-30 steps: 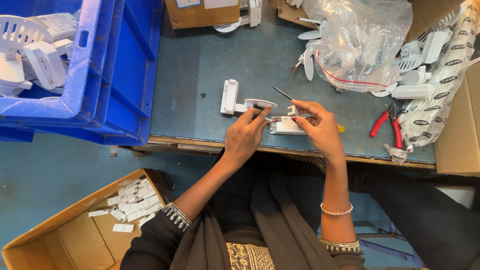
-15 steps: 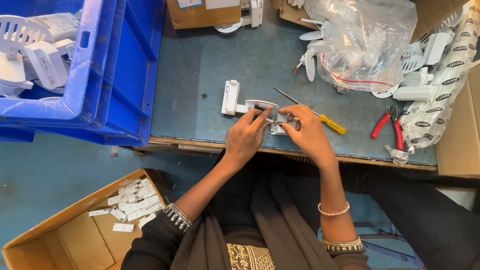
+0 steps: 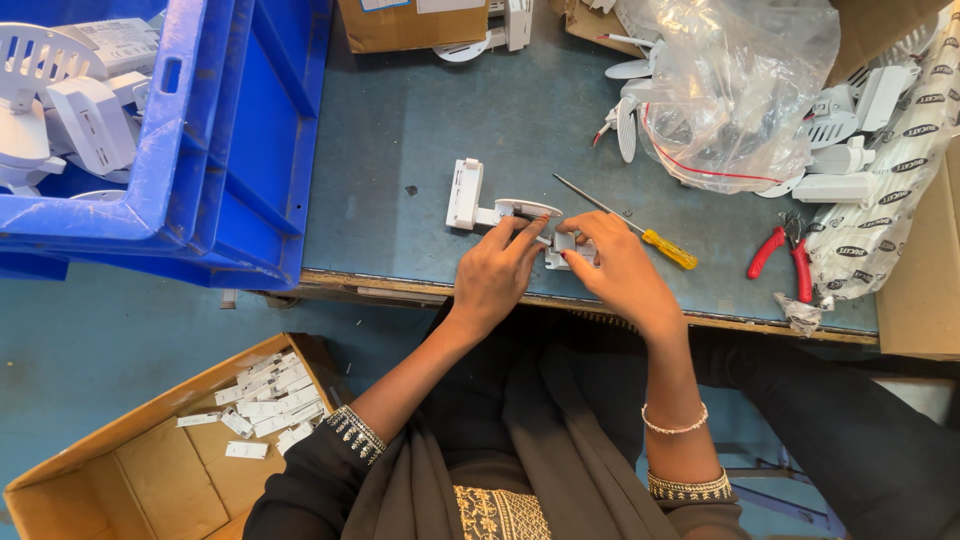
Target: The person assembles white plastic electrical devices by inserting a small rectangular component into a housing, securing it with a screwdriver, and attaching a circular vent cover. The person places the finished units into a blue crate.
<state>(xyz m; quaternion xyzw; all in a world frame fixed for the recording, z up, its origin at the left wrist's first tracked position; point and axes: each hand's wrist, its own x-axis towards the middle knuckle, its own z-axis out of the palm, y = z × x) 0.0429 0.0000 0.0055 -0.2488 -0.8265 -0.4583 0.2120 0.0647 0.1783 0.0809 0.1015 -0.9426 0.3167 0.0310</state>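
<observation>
Both hands' fingers (image 3: 520,238) pinch the white plastic part (image 3: 562,248) between them

A small white plastic fitting (image 3: 565,247) sits just below the middle of the frame, flat at the near edge of the counter (image 3: 400,150), pinched between fingertips from both sides. Touching it on the left lies a white bracket (image 3: 490,205), with a rectangular block and an oval plate.

Blue crate (image 3: 250,190), yellow-handled screwdriver (image 3: 668,248), red pliers (image 3: 780,258)
</observation>
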